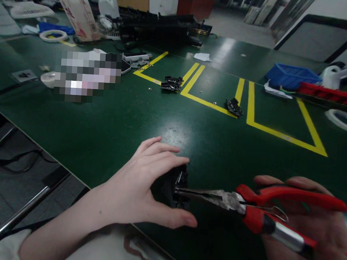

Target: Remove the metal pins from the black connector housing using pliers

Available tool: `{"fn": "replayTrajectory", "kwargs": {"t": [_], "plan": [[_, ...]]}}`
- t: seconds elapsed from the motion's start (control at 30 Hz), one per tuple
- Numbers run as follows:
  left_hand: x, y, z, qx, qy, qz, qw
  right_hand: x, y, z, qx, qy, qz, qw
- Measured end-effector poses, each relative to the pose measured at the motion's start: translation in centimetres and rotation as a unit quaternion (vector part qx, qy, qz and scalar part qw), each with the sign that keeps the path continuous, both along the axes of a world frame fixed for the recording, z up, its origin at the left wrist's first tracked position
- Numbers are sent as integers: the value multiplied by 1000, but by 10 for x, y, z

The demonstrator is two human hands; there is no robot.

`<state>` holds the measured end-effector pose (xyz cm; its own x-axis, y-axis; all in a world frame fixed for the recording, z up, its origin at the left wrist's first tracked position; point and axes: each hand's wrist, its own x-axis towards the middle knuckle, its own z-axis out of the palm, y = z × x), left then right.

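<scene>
A small black plastic part lies on the green table in front of me. My left hand curves around it, with the index finger at its far edge and the thumb along the near side. Part of it is hidden beneath the palm. In my right hand is a pair of red-handled needle-nose pliers, its handles resting across the palm and fingers. The slim metal jaws point left, and their tips meet the black part. Whether the tips pinch anything small cannot be made out.
Yellow tape marks areas on the table, with more black parts and another one beside it. A blue bin, a red strip and a white ring stand right. Far left is a paper bag.
</scene>
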<state>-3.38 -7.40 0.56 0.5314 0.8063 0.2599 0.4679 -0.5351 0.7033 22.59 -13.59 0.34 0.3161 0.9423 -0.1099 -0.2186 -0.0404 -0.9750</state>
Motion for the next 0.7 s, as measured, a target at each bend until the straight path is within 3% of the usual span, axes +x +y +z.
{"fn": "replayTrajectory", "kwargs": {"t": [0.4,0.7], "plan": [[-1,0,0,32,16,20,999,-13,14,15,-84,17,-29,996],[-1,1,1,-4,18,0,1000,-5,1,5,10,-22,-12,1000]]}}
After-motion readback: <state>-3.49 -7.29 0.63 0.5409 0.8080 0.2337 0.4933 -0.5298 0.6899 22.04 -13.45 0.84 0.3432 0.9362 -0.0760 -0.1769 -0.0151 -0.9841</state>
